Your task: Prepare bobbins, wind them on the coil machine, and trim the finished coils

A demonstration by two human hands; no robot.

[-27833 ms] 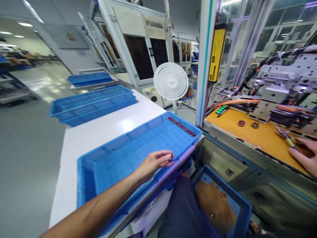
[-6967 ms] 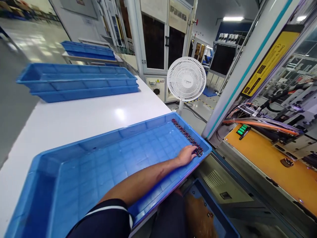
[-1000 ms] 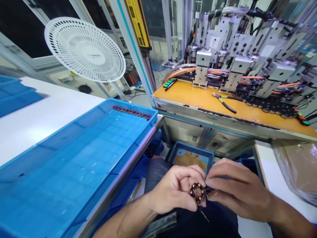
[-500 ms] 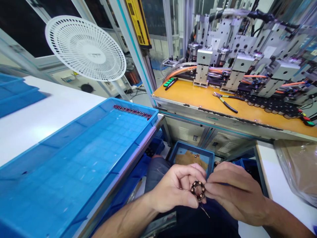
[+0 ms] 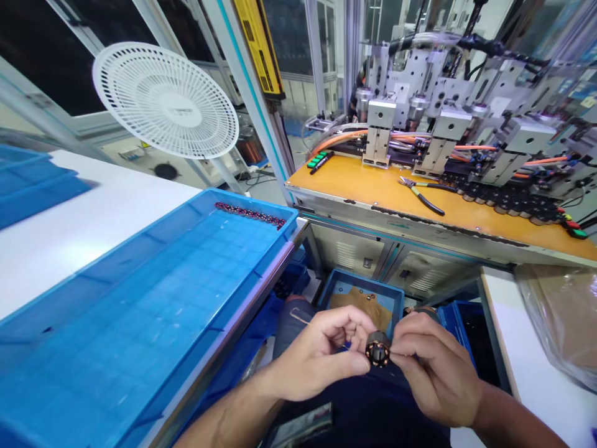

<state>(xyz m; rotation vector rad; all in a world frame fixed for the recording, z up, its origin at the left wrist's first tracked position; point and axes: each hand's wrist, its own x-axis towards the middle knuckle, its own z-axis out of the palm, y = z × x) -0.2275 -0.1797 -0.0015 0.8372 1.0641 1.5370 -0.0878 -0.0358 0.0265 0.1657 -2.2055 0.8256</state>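
A small dark ring-shaped part with copper windings [image 5: 377,350] is between my two hands, above my lap. My left hand [image 5: 326,351] grips its left side with thumb and fingers, and a thin copper wire [image 5: 299,317] sticks out to the upper left of that hand. On the ring's right side, my right hand [image 5: 436,361] has thumb and forefinger pinched at its edge; whether a wire end is between those fingertips is too small to tell.
A long blue tray [image 5: 153,274] with a row of small parts [image 5: 249,213] lies left. A blue bin [image 5: 396,298] sits low behind my hands. Pliers [image 5: 422,194] rest on the orange bench [image 5: 345,180] before metal machinery. A white fan [image 5: 172,106] stands back left.
The ring has tilted, so its dark outer side shows now. The wire has moved from below the ring to the upper left of my left hand. My right hand has shifted slightly left and its fingers have turned.
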